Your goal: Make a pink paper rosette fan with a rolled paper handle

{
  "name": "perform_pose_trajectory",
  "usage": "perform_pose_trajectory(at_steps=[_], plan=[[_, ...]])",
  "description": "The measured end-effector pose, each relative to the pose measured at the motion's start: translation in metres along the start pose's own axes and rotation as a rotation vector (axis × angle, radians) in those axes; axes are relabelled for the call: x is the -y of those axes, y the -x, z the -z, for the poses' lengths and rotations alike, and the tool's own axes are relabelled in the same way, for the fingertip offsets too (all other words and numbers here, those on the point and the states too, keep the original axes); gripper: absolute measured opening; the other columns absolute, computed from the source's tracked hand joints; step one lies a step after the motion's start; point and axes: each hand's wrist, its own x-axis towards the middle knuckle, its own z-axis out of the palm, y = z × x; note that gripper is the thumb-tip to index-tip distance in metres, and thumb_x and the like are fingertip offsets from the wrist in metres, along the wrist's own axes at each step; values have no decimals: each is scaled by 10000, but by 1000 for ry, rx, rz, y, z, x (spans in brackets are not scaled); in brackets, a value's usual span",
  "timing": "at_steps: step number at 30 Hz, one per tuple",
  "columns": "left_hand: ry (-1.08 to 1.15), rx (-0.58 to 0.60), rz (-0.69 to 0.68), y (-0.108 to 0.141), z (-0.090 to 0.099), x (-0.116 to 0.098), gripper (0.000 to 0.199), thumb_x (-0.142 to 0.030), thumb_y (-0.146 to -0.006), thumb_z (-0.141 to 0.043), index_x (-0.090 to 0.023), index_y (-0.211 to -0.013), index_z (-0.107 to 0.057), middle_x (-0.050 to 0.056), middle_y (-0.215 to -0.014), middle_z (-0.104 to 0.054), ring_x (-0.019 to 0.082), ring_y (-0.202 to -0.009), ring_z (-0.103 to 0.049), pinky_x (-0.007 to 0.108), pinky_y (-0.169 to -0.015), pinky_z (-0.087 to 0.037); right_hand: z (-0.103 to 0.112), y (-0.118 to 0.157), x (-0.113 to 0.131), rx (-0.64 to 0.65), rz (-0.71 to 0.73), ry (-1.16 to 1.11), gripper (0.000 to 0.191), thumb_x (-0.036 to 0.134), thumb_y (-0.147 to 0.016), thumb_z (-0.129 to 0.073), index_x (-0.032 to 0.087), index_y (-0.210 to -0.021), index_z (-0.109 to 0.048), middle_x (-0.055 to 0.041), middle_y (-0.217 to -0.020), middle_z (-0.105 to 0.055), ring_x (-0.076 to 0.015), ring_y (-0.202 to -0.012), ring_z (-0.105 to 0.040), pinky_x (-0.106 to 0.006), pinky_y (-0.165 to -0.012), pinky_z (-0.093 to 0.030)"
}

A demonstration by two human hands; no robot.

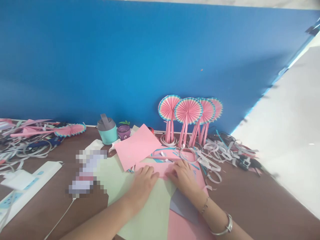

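A folded strip of pink paper (160,168) lies crosswise on the sheets in front of me. My left hand (142,183) is closed on its left part, fingers curled over the top and thumb along the near edge. At the other end, my right hand (182,175) grips the strip the same way. Under my hands are a pale green sheet (147,213), a grey sheet (185,205) and a larger pink sheet (186,228). Just beyond my left hand, a loose pink sheet (137,146) lies at an angle.
Several round pleated paper fans (188,111) lean upright against the blue partition (125,60). Curled paper trimmings (215,160) lie at the right, with more at the far left. A teal cup (108,133), a small purple pot (124,132) and a power strip (32,190) stand on the left.
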Motion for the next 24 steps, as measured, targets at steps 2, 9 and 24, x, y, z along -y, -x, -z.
perform_pose_trajectory(at_steps=[2, 9, 24], plan=[[-59, -2, -49, 4, -3, -7, 359, -52, -872, -434, -194, -1184, -538, 79, -1062, -574, 231, -1010, -505, 361, -874, -391, 0, -1, 0, 23, 13, -32, 253, 246, -851, -605, 180, -612, -554, -39, -836, -575, -197, -860, -520, -312, -769, -380], [-235, 82, -81, 13, 2, -21, 470, 17, -786, -481, -116, -1230, -557, 138, -1011, -606, 268, -933, -540, 382, -772, -423, 8, -2, 6, 94, 4, -62, 284, 258, -855, -616, 174, -585, -588, -43, -870, -601, -205, -896, -534, -328, -802, -372], [-186, 39, 111, 12, -6, -26, 458, -352, -906, -509, -254, -1354, -511, 157, -1065, -606, 338, -999, -543, 471, -811, -446, 38, 0, -7, 171, -127, 377, 185, 169, -880, -541, 119, -887, -718, -157, -939, -665, -312, -955, -564, -416, -786, -367]])
